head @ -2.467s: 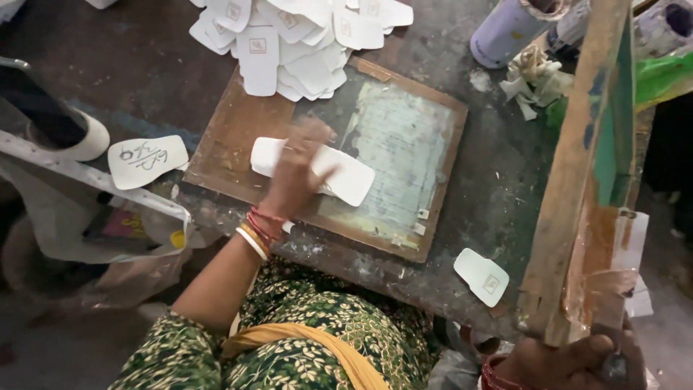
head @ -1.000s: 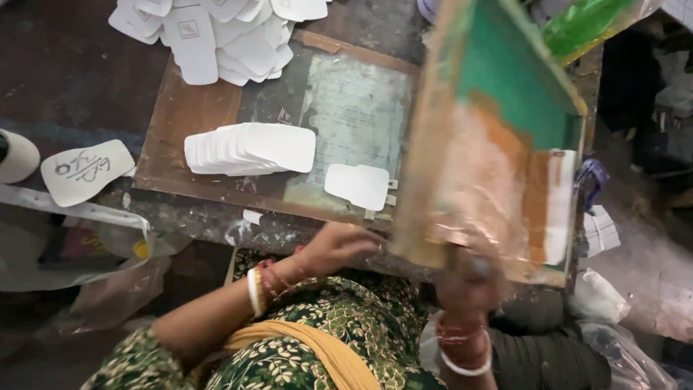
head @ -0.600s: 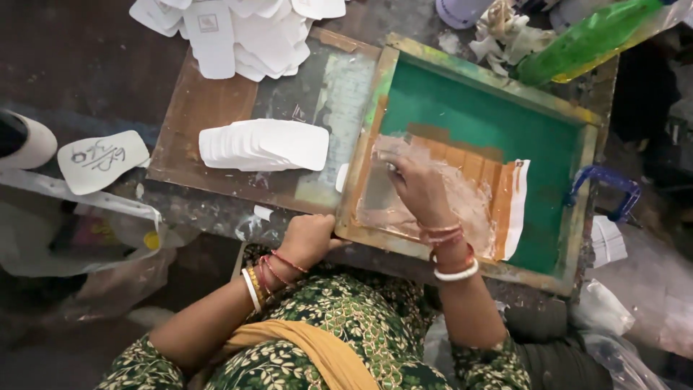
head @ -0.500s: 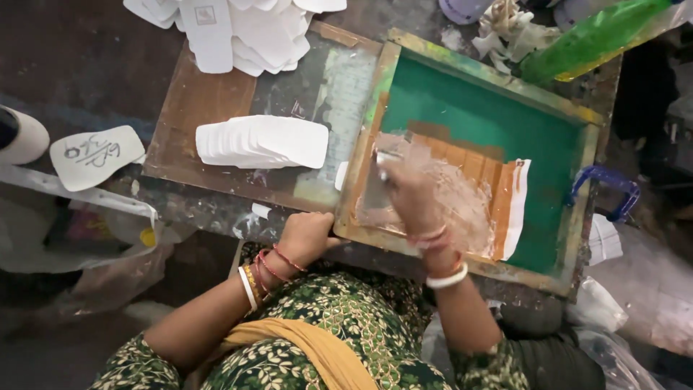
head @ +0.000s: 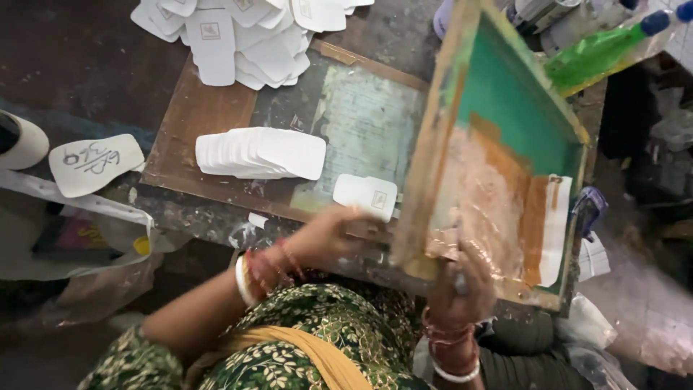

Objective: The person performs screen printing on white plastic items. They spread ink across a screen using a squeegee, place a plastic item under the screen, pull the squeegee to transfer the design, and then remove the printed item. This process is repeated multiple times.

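My right hand [head: 462, 289] grips the near edge of a wooden screen frame [head: 433, 166] with green mesh, which is tilted up off the board. Pinkish ink and brown tape cover the lower part of the mesh. A single white card [head: 364, 196] with a small printed mark lies on the grey pad of the wooden board [head: 202, 115]. My left hand [head: 328, 232], blurred, is just below that card with its fingers stretched toward it and nothing in it. A fanned stack of blank white cards [head: 260, 153] lies to the left on the board.
A loose pile of printed cards [head: 238, 29] lies behind the board. A green bottle [head: 599, 50] lies at the back right. A card with handwriting [head: 94, 162] and a white round object [head: 22, 141] sit at the left, above a plastic bag [head: 86, 238].
The screen frame lay flat with my right hand wiping across it; now it is tilted up, uncovering a printed card. My left hand has left the frame's corner and moved toward that card.
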